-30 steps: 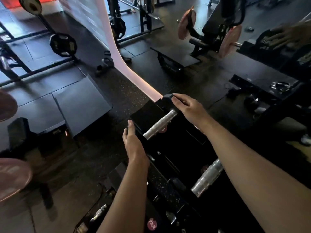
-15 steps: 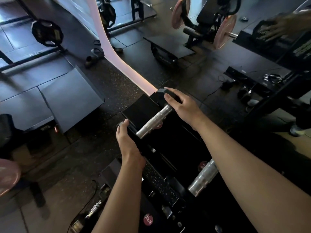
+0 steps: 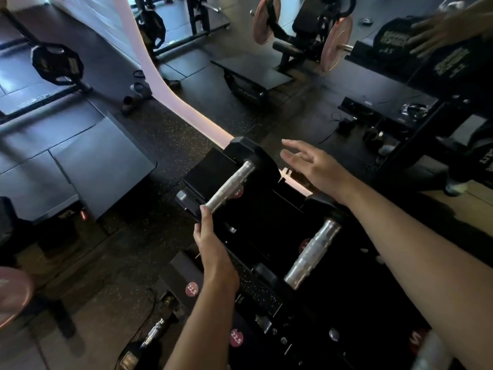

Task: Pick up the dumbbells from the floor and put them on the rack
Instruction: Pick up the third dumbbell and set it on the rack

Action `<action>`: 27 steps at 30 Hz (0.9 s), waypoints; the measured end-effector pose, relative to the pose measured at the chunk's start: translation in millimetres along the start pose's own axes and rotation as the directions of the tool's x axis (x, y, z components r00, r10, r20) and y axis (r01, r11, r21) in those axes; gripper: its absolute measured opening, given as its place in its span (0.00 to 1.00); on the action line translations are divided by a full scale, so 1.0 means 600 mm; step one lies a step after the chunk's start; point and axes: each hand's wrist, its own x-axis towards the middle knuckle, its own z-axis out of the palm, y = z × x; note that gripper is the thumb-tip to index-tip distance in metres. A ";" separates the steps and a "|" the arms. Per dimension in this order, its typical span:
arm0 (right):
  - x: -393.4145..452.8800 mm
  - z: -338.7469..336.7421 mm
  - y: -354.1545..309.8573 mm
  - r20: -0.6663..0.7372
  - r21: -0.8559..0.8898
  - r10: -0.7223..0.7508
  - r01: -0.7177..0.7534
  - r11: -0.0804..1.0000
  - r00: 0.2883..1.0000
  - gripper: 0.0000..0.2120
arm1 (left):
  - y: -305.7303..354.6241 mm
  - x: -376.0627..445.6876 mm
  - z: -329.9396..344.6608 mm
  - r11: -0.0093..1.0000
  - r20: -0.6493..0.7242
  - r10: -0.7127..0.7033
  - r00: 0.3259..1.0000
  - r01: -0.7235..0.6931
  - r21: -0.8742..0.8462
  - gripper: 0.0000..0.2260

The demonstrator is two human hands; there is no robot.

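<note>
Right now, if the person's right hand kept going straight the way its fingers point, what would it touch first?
Probably the far black head of the dumbbell on the rack. The open right hand points left toward it, a small gap away, though depth is hard to judge.

Round pink label (image 3: 191, 289) reading "22.5", stuck on the lower tier of the dumbbell rack (image 3: 266, 295). Second round pink label (image 3: 235, 337), likewise "22.5", stuck further along the same tier. Further round labels behind the two dumbbell handles, partly covered, not legible. Pale lettering on black weight plate (image 3: 394, 40) at upper right, blurred, not legible. Faint marking on front edge of black platform (image 3: 248, 93), not legible.
</note>
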 end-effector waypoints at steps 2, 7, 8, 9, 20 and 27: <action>-0.028 -0.026 0.013 -0.028 0.001 0.013 -0.013 1.000 1.000 0.25 | -0.019 -0.017 0.009 1.000 -0.003 -0.009 1.000 0.009 0.015 0.53; -0.097 -0.065 0.041 -0.053 -0.007 0.028 -0.028 1.000 0.998 0.21 | -0.078 -0.057 0.008 0.995 0.005 -0.096 0.995 0.096 0.041 0.53; -0.109 -0.067 0.048 -0.052 -0.010 0.032 -0.033 0.999 0.998 0.20 | -0.090 -0.069 0.006 0.993 0.005 -0.106 0.994 0.105 0.056 0.53; -0.120 -0.067 0.055 -0.050 -0.011 0.037 -0.037 0.999 0.998 0.20 | -0.102 -0.084 0.006 0.992 0.005 -0.111 0.994 0.110 0.068 0.52; -0.162 -0.029 0.099 -0.087 -0.020 0.039 -0.041 0.999 0.995 0.22 | -0.103 -0.253 0.049 0.940 -0.057 -0.284 0.957 0.289 0.180 0.37; -0.156 -0.027 0.106 -0.097 -0.060 0.017 -0.023 0.998 0.995 0.21 | -0.096 -0.270 0.063 0.949 -0.076 -0.277 0.958 0.285 0.131 0.34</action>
